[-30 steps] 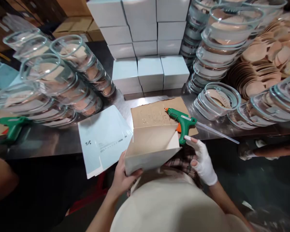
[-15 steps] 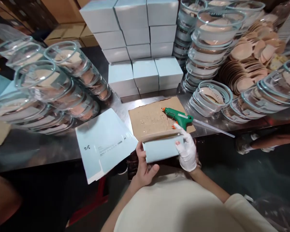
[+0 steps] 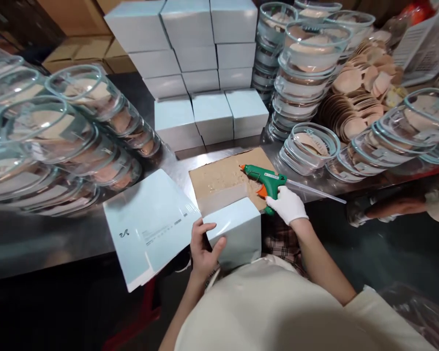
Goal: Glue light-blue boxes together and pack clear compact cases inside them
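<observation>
Head view. The bare left hand (image 3: 204, 242) grips the left edge of a pale blue box (image 3: 234, 233), thumb on its top face and fingers curled round the side; the box sits at the near edge of the steel table (image 3: 58, 229), partly overhanging toward the person's lap. The gloved right hand (image 3: 287, 204) is closed round the handle of a green glue gun (image 3: 265, 178), which lies on a brown cardboard sheet (image 3: 223, 175) just behind the box, its orange nozzle pointing left and a clear glue stick (image 3: 314, 191) trailing to the right. A stack of flat, unfolded blue cartons (image 3: 149, 226) lies to the left of the box, touching it or nearly so. Finished blue boxes (image 3: 205, 73) are stacked at the back; leaning stacks of glass bowls (image 3: 76, 126) stand at left, with more glass bowls (image 3: 307, 87) at right.

Hazards, as a judgement: the box is held by one hand only (its near part has no table under it), so it could tip off the edge. The nozzle points toward the box and the bare hand, so a careless lift could smear glue or burn the fingers. A wide swing of either elbow could knock the leaning glass.
</observation>
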Available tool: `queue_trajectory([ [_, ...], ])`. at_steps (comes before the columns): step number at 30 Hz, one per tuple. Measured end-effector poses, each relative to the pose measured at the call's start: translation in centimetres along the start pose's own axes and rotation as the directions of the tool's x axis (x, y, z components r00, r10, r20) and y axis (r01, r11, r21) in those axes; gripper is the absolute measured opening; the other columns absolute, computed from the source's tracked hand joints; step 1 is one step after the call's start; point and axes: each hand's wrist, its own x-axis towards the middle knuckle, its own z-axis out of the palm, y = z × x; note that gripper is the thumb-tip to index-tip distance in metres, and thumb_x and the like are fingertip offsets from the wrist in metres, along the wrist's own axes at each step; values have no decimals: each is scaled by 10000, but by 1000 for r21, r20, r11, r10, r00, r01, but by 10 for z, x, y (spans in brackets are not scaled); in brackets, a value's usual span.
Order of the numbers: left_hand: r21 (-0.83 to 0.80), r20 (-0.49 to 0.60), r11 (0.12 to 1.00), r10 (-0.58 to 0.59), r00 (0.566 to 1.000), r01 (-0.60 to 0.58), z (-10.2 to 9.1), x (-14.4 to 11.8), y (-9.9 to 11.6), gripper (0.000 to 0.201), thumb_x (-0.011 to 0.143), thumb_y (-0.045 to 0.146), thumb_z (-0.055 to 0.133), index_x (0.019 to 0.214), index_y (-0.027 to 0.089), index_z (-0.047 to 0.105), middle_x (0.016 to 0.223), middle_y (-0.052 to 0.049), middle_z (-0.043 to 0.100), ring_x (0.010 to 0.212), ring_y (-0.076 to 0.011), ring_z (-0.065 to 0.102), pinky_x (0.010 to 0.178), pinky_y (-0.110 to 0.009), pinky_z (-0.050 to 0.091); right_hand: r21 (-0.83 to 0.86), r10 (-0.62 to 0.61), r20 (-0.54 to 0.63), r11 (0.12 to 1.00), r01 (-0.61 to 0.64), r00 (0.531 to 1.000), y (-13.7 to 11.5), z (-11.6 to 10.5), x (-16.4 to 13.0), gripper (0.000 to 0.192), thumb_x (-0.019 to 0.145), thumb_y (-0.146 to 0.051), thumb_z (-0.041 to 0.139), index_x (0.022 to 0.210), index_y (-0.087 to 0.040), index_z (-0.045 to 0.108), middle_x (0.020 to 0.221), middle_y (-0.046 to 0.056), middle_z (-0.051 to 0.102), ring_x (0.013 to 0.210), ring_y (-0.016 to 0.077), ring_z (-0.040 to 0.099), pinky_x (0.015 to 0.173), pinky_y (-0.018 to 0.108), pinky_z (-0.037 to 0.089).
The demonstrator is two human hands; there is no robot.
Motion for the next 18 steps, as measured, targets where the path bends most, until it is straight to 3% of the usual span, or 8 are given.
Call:
queue_trajectory([
  [3, -16, -40, 1000, 2, 999, -2, 9, -4, 0, 325, 987, 525, 610, 1178, 263, 592, 1198, -111, 611, 1337, -318, 555, 1108, -478, 478, 183, 33, 62, 982, -44, 998, 2, 2, 8, 247, 601, -340, 806, 752, -200, 669, 675, 67, 712, 683, 262, 701, 620, 327, 535],
  [7, -60, -100, 998, 29, 995, -35, 19, -1, -1, 313, 961, 506, 664, 1151, 263, 610, 1144, -85, 626, 1264, -291, 584, 1033, -417, 499, 374, 12, 71, 927, -38, 997, 7, 3, -7, 297, 707, -477, 666, 767, -191, 618, 587, 47, 667, 491, 190, 606, 468, 295, 479],
  [9, -78, -109, 997, 8, 994, -17, 21, 6, 2, 309, 936, 479, 710, 1130, 247, 641, 1133, -77, 640, 1217, -276, 605, 979, -375, 509, 441, 0, -12, 897, 5, 1000, 2, 2, -21, 359, 725, -537, 662, 845, -212, 568, 672, 34, 698, 540, 178, 639, 500, 287, 518],
  [12, -97, -99, 995, -1, 995, -9, 24, 20, 13, 290, 922, 426, 746, 1128, 237, 670, 1140, -69, 654, 1138, -247, 632, 933, -338, 511, 573, -64, -208, 801, 175, 976, -12, -8, -44, 456, 701, -538, 794, 927, -233, 541, 794, 6, 727, 623, 164, 682, 590, 283, 579],
  [13, -94, -87, 995, 9, 996, -17, 25, 24, 17, 282, 920, 408, 754, 1133, 240, 674, 1130, -65, 662, 1133, -243, 634, 931, -333, 509, 621, -114, -194, 755, 212, 974, -17, -13, -51, 465, 700, -523, 834, 944, -230, 566, 788, -1, 725, 607, 158, 671, 588, 282, 578],
  [15, -75, -73, 996, 36, 997, -41, 28, 30, 24, 277, 914, 388, 767, 1134, 246, 676, 1105, -61, 680, 1146, -248, 635, 933, -336, 511, 689, -232, -35, 700, 191, 972, -22, -22, -64, 425, 757, -508, 842, 1000, -222, 643, 722, -12, 704, 522, 148, 608, 521, 286, 545],
  [17, -48, -71, 997, 54, 996, -57, 32, 33, 29, 279, 910, 387, 771, 1131, 245, 676, 1092, -64, 694, 1158, -260, 640, 938, -352, 518, 659, -289, 138, 740, 130, 947, -22, -25, -77, 367, 828, -511, 791, 1040, -224, 702, 722, 4, 716, 493, 158, 587, 481, 303, 529],
  [18, -37, -71, 997, 61, 996, -64, 34, 34, 30, 279, 908, 386, 772, 1129, 244, 676, 1084, -64, 699, 1155, -264, 644, 948, -364, 521, 627, -296, 155, 767, 138, 942, -19, -24, -83, 350, 827, -504, 791, 1033, -229, 721, 763, 23, 741, 521, 177, 618, 492, 319, 546],
])
